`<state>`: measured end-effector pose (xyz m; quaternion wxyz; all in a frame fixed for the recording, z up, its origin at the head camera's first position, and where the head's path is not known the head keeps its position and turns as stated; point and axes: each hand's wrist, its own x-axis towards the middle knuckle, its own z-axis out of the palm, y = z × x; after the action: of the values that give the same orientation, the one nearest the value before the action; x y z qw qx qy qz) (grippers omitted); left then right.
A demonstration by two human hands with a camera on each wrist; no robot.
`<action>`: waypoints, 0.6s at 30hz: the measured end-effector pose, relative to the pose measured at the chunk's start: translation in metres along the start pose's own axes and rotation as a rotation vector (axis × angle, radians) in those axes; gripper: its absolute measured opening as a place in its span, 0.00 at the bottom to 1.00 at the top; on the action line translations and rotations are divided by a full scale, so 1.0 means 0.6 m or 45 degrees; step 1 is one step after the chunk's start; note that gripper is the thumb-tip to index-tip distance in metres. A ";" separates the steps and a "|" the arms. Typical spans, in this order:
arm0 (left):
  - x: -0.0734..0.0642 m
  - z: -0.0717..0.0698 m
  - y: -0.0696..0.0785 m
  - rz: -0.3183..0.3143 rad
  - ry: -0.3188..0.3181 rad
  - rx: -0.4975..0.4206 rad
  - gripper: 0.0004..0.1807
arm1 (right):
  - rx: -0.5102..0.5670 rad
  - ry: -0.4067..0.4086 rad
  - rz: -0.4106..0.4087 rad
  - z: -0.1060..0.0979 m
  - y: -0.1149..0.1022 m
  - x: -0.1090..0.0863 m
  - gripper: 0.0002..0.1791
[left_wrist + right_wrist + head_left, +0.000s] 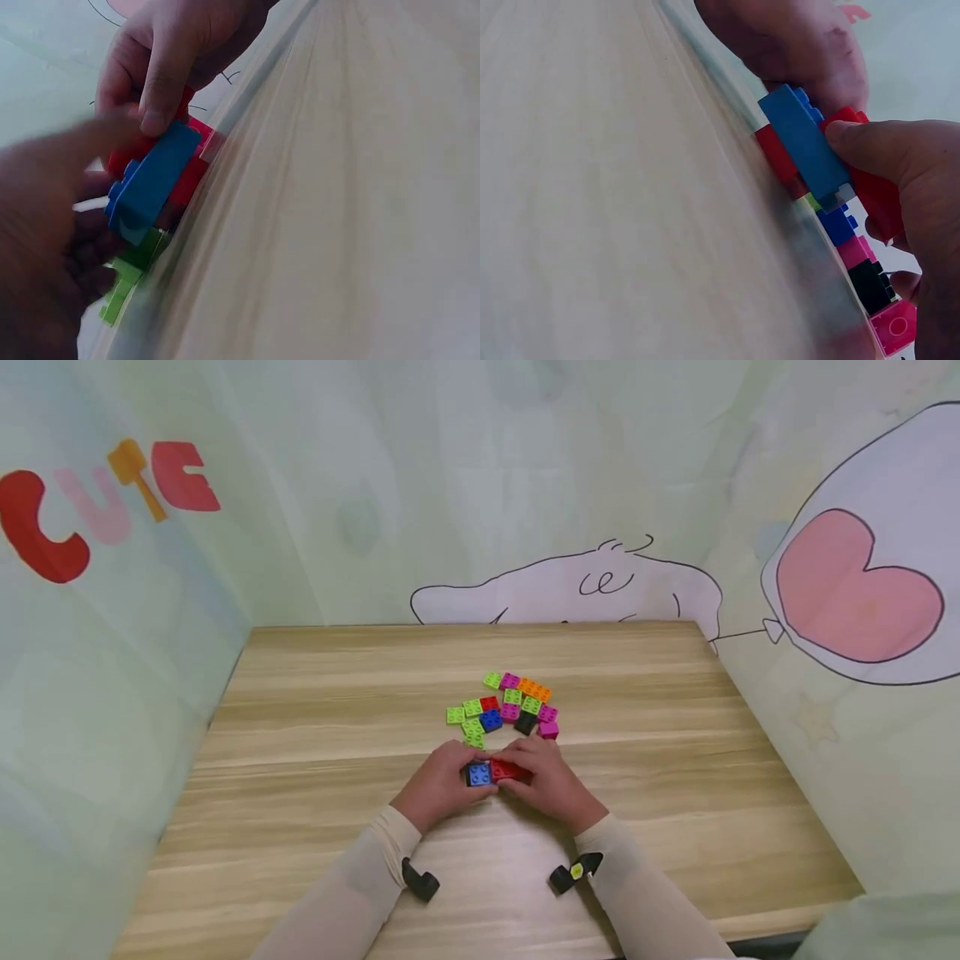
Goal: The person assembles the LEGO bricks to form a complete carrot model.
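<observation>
One red brick point(506, 769) sits pinched in our right hand point(551, 779). We cannot tell whether our left hand point(438, 781) grips the blue brick point(479, 775) at left.

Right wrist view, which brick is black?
The black brick, lower right, lies between a pink brick and a second pink brick nearer the bottom edge. Only it is black; the held pieces are a blue brick and a red brick.

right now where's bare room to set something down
Bare table runs left of the left hand, right of the right hand, and beyond the loose bricks to the backdrop. Crowded spots: just past the hands, among those bricks, and between the hands, around the blue brick and red brick.
</observation>
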<state>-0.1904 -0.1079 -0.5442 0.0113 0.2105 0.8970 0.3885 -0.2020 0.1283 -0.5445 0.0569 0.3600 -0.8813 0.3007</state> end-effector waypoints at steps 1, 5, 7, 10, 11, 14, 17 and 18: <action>0.003 -0.003 -0.001 0.026 0.025 -0.021 0.23 | 0.004 -0.005 0.000 -0.001 0.001 -0.001 0.22; 0.041 -0.018 0.001 0.120 0.128 -0.026 0.18 | 0.032 -0.030 0.024 -0.009 0.004 -0.007 0.22; 0.076 -0.023 0.003 0.155 0.132 0.046 0.17 | 0.042 -0.047 0.043 -0.015 0.007 -0.010 0.21; 0.135 -0.024 0.005 0.180 0.074 0.194 0.17 | 0.049 -0.071 0.055 -0.023 0.012 -0.016 0.20; 0.155 -0.022 0.005 0.180 0.047 0.237 0.18 | 0.051 -0.076 0.055 -0.026 0.014 -0.018 0.20; 0.209 -0.016 0.006 0.181 -0.039 0.336 0.19 | 0.062 -0.084 0.044 -0.032 0.020 -0.026 0.19; 0.255 -0.009 0.008 0.195 -0.098 0.408 0.18 | 0.084 -0.087 0.032 -0.036 0.025 -0.034 0.19; 0.269 -0.008 0.009 0.200 -0.114 0.428 0.18 | 0.090 -0.090 0.032 -0.036 0.026 -0.035 0.19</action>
<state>-0.3361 -0.0454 -0.5141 -0.0145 0.2958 0.9287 0.2231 -0.1995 0.1623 -0.5413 0.0092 0.3610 -0.8760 0.3196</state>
